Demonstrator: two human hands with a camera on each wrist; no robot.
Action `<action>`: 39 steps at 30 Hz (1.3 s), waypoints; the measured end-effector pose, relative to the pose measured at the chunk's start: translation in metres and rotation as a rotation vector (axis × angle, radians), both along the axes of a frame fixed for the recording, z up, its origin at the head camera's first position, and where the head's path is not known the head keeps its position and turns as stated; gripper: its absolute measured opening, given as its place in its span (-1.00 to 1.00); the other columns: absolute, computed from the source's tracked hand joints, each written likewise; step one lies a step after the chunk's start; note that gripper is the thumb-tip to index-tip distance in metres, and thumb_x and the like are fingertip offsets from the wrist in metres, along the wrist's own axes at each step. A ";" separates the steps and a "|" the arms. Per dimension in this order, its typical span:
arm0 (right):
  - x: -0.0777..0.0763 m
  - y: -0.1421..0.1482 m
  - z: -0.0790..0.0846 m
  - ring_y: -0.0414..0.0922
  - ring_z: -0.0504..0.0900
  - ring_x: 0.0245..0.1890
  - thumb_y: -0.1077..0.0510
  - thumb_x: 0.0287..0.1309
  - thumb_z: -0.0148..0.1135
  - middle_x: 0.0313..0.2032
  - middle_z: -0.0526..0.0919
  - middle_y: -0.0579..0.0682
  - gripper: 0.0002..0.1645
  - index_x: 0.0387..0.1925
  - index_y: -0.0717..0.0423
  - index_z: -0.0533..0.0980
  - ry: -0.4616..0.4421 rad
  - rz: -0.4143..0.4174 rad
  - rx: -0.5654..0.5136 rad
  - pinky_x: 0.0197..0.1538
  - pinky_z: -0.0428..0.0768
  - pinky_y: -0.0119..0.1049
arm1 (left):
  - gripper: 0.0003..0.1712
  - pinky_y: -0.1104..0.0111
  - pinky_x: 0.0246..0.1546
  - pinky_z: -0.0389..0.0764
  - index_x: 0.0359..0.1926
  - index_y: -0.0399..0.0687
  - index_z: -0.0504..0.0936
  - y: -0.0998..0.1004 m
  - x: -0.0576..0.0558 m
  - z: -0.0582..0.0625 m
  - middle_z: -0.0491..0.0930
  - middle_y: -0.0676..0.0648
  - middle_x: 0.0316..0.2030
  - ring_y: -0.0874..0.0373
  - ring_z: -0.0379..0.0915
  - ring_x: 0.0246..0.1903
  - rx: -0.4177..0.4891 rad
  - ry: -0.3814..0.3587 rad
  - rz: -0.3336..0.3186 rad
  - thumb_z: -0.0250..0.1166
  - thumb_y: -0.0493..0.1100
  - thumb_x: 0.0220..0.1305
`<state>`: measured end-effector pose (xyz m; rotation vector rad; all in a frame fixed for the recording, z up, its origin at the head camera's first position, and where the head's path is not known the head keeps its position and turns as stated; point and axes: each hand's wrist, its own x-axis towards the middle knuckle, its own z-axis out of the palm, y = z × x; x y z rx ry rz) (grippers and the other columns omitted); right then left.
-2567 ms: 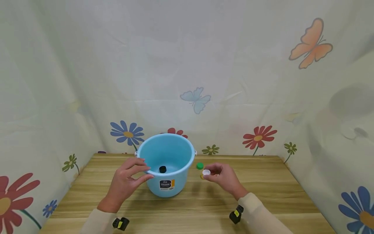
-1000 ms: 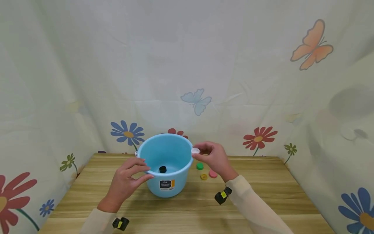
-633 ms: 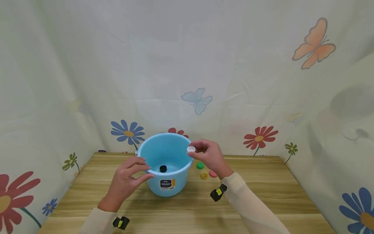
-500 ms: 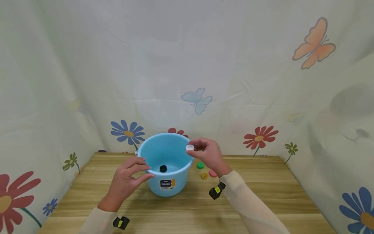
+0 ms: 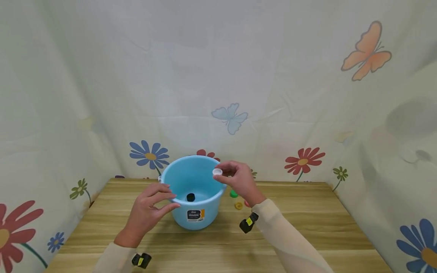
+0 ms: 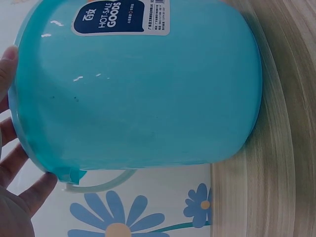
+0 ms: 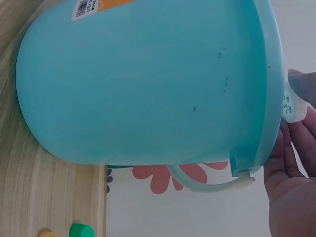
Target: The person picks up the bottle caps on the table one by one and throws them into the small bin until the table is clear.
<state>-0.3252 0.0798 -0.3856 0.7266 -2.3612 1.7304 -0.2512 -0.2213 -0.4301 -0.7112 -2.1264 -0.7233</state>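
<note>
A light blue bucket (image 5: 194, 214) stands upright on the wooden table, with a black cap (image 5: 190, 197) lying on its bottom. My left hand (image 5: 146, 208) grips the near left of the rim, thumb at the front and fingers along the edge. Between thumb and fingers, my right hand (image 5: 240, 182) pinches a white bottle cap (image 5: 217, 171) over the right side of the bucket's opening. Green marks show on the side of that white cap (image 7: 295, 103) in the right wrist view, where the bucket wall stands beside it.
Right of the bucket lie a green cap (image 5: 233, 193), a yellow cap (image 5: 238, 205) and a pink cap (image 5: 247, 203), the last partly hidden by the right arm. A flowered curtain (image 5: 266, 144) hangs behind the wooden table (image 5: 307, 216). The bucket's pale handle (image 7: 207, 186) hangs at its far side.
My right hand has lifted the white cap from beside the yellow cap and carried it left, over the bucket's rim. My left hand has stayed on the rim.
</note>
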 end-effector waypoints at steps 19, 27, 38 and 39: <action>0.002 -0.006 0.000 -0.12 0.63 -0.16 -0.15 -0.06 0.42 -0.16 0.67 -0.20 -0.55 -0.09 -0.16 0.60 -0.038 -0.015 -0.003 -0.12 0.69 -0.26 | -0.60 0.72 0.18 0.27 -0.29 0.15 0.73 0.000 0.000 -0.002 0.62 0.11 -0.21 0.20 0.48 -0.04 0.001 0.012 -0.012 0.58 0.01 -0.28; 0.011 -0.010 0.012 -0.05 0.64 -0.16 0.00 -0.01 0.42 -0.12 0.67 -0.04 -0.57 -0.07 0.02 0.60 -0.036 0.000 0.004 -0.10 0.69 -0.26 | -0.60 0.69 0.17 0.30 -0.29 0.16 0.73 0.000 0.001 0.000 0.62 0.10 -0.21 0.20 0.48 -0.03 -0.001 0.006 -0.004 0.58 0.02 -0.28; 0.008 -0.012 0.010 -0.07 0.65 -0.18 0.02 -0.02 0.43 -0.13 0.67 0.02 -0.55 -0.05 0.08 0.59 -0.009 0.022 0.004 -0.11 0.69 -0.26 | -0.60 0.73 0.17 0.26 -0.30 0.13 0.73 0.000 0.000 -0.001 0.62 0.10 -0.22 0.19 0.48 -0.05 0.007 0.020 -0.025 0.59 -0.01 -0.30; 0.005 -0.012 0.007 -0.09 0.65 -0.19 -0.01 -0.03 0.43 -0.14 0.68 -0.02 -0.54 -0.07 0.04 0.60 -0.008 0.018 0.002 -0.11 0.69 -0.26 | -0.60 0.72 0.17 0.27 -0.30 0.14 0.73 0.000 0.000 -0.001 0.61 0.11 -0.22 0.19 0.48 -0.04 0.006 0.018 -0.023 0.59 0.00 -0.29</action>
